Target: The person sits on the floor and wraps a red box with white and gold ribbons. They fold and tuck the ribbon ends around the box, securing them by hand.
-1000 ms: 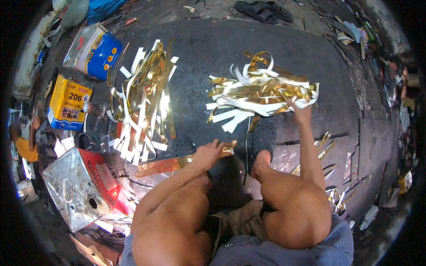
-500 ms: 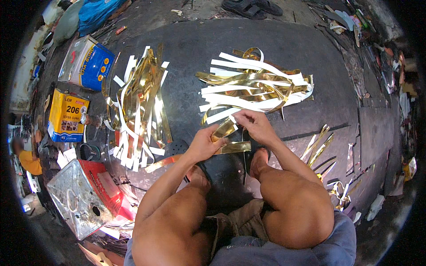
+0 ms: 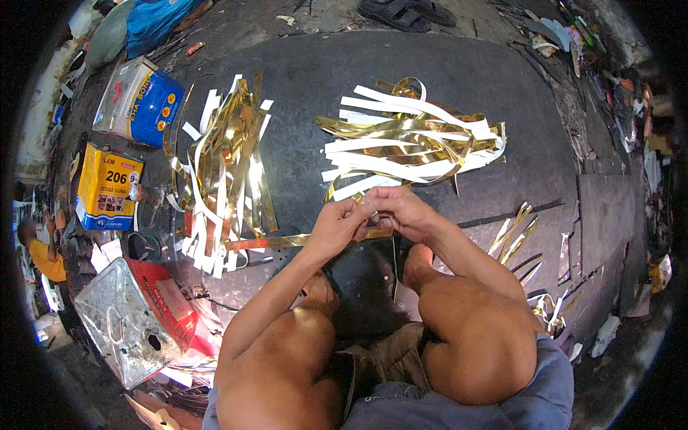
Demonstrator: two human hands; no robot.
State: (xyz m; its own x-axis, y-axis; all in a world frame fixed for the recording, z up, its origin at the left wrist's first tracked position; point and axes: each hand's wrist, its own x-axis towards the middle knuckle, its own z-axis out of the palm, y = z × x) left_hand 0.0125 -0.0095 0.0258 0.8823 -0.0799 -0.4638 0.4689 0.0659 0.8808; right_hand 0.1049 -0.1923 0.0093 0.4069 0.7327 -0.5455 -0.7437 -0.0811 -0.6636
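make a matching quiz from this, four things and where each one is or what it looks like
1. left hand
2. sandals
3. red tin
4. right pile

A. gold and white strips, beyond the hands
B. up against the right hand
C. black, at the view's top edge
D. lower left, dark hole in its silver face

Pairs: 1-B, 2-C, 3-D, 4-A
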